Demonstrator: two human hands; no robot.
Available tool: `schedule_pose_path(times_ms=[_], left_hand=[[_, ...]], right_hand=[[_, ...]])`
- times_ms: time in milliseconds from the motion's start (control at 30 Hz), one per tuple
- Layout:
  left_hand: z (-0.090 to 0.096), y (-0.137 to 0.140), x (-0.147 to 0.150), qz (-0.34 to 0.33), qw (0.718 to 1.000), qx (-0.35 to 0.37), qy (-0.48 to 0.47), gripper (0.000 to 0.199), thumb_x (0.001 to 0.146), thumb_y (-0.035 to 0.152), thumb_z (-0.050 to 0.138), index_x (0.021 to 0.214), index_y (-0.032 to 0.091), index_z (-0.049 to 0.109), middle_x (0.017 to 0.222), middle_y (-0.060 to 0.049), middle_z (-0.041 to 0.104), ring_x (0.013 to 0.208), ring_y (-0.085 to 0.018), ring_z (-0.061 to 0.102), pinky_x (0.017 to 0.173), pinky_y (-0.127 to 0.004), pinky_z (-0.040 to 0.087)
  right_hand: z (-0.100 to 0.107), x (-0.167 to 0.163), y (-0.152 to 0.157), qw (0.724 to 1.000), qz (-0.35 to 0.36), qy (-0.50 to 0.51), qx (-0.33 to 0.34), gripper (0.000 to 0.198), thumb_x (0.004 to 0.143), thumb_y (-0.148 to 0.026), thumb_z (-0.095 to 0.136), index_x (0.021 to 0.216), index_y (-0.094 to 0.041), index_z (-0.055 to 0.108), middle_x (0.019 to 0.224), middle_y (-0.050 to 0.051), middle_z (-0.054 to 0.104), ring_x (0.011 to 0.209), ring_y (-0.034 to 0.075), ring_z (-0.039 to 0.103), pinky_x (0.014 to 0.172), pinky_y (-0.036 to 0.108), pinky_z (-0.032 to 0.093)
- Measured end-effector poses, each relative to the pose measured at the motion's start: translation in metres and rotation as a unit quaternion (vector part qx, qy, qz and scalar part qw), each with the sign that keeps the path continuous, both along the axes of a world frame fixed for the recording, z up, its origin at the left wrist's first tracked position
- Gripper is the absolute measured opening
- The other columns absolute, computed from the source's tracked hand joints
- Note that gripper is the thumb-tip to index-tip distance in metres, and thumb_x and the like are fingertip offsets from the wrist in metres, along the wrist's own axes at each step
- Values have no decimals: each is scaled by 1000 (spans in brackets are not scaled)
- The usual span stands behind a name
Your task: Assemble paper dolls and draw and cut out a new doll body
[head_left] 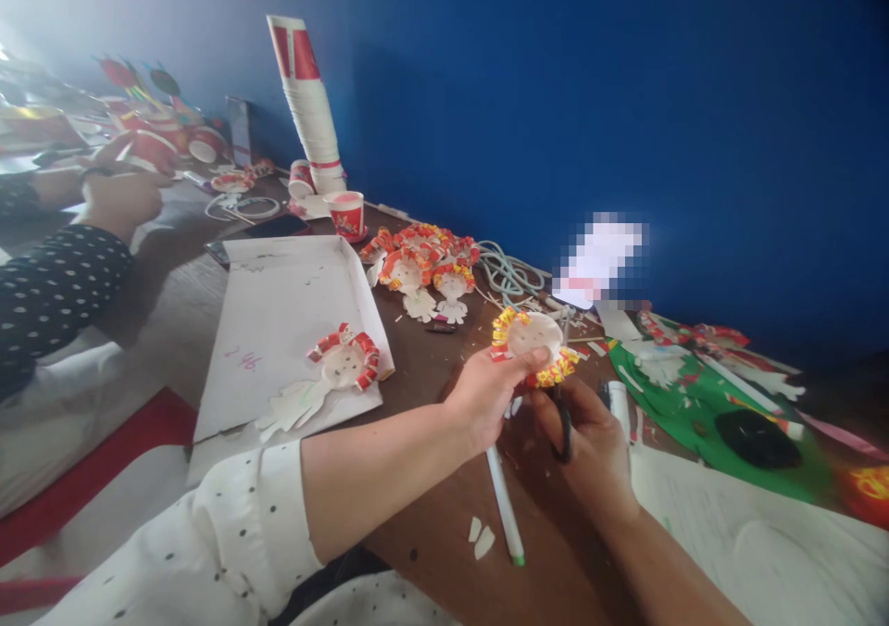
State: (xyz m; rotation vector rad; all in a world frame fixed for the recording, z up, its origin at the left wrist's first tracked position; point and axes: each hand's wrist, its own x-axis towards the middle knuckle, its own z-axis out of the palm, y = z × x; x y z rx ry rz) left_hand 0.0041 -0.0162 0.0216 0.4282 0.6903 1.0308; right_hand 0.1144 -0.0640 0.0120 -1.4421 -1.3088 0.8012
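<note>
My left hand (490, 390) pinches a round paper cutout (536, 335), a pale disc fringed with curled yellow and red strips. Black-handled scissors (564, 422) are in my right hand (590, 445), its fingers around the handles. The blades rise behind the cutout and are mostly hidden; a tip shows above its right edge. Under my hands lies a white marker (505, 506) with a green end, near some small paper scraps (481, 538). Left of my hands, a red-curled paper doll (343, 364) rests on a white box lid (270, 302).
More curl-fringed dolls (408, 269) are heaped near the wall, beside a coiled cable (510, 269). A red cup (345, 214) and a tall leaning cup stack (309, 98) stand behind. At right lies a green sheet (667, 404). A co-worker's hands (121, 195) are at the left.
</note>
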Motion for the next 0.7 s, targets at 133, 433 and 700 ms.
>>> schedule_pose_path(times_ms=[133,433,700], left_hand=[[2,-1,0,-2,1000,-8,-17,42,52,31,88,83,10,68,77,-4,66,68,-11,58,67,-25,44],[5,-2,0,-4,1000,-24,-18,40,52,29,88,80,10,67,72,-3,64,63,-10,57,61,-22,44],[-2,0,0,-45,999,7,7,37,61,36,82,81,12,63,63,-2,60,50,-11,53,49,-25,42]], right_hand=[[-1,-1,-1,1000,-1,-6,5,27,76,-46,68,78,-20,62,56,-4,54,55,13,49,52,26,40],[-4,-1,-2,999,-25,-49,2,27,78,-47,64,73,-21,59,52,-5,50,48,11,43,47,25,36],[-4,-2,-1,999,-39,-31,-16,29,81,-48,63,76,-20,58,51,-4,54,46,12,48,45,24,39]])
